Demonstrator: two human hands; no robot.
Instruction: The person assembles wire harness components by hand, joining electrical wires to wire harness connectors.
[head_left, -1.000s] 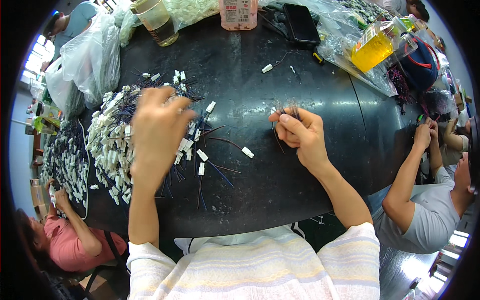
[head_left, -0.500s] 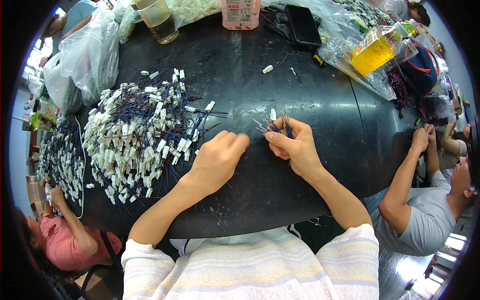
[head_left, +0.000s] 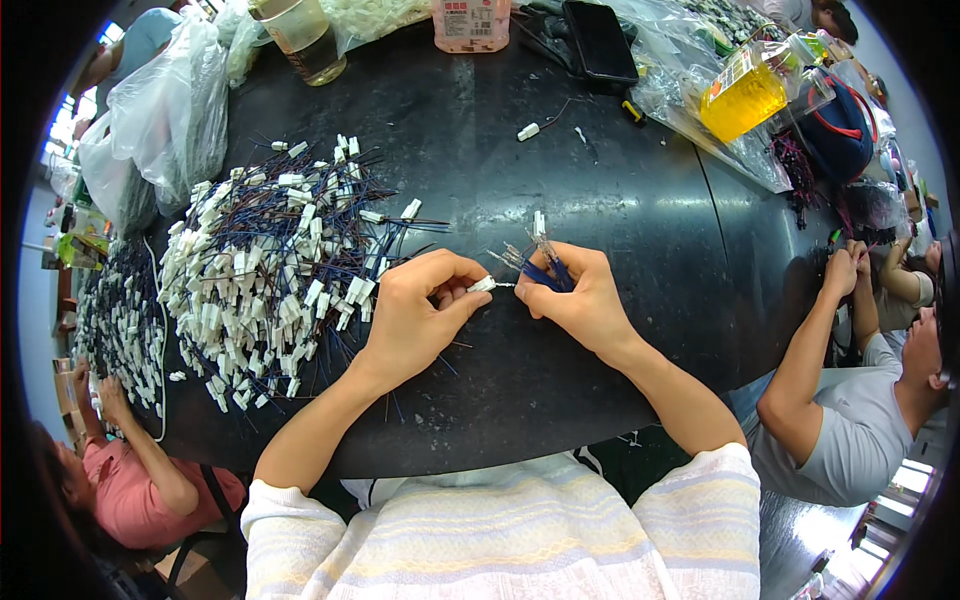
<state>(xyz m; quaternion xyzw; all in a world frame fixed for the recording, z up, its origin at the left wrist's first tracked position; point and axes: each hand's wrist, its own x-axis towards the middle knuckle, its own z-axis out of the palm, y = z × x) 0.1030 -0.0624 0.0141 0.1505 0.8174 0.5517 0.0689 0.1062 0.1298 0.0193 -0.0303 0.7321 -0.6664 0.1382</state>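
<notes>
Two bare hands meet just above the middle of a round black table. Left hand: thumb and forefinger pressed together on a small white connector, held just off the tabletop. Right hand: fingers closed around a short bundle of dark blue wires, whose bare metal tips fan out up and to the left, past the knuckles. One thin lead from that bundle runs to the white connector, so the two hands sit almost touching, with the connector between them.

Left of the left hand, close by: a large heap of blue wires with white plugs, spread across the table's left part. A single loose white plug lies well apart, toward the far edge. Far edge also carries a jar of amber liquid, a pink-labelled container, a black pouch and a clear plastic bag. A yellow-filled clear box sits at upper right.

Other people: one in a grey shirt at the right rim, arm raised on the table; one in a pink shirt at lower left.
</notes>
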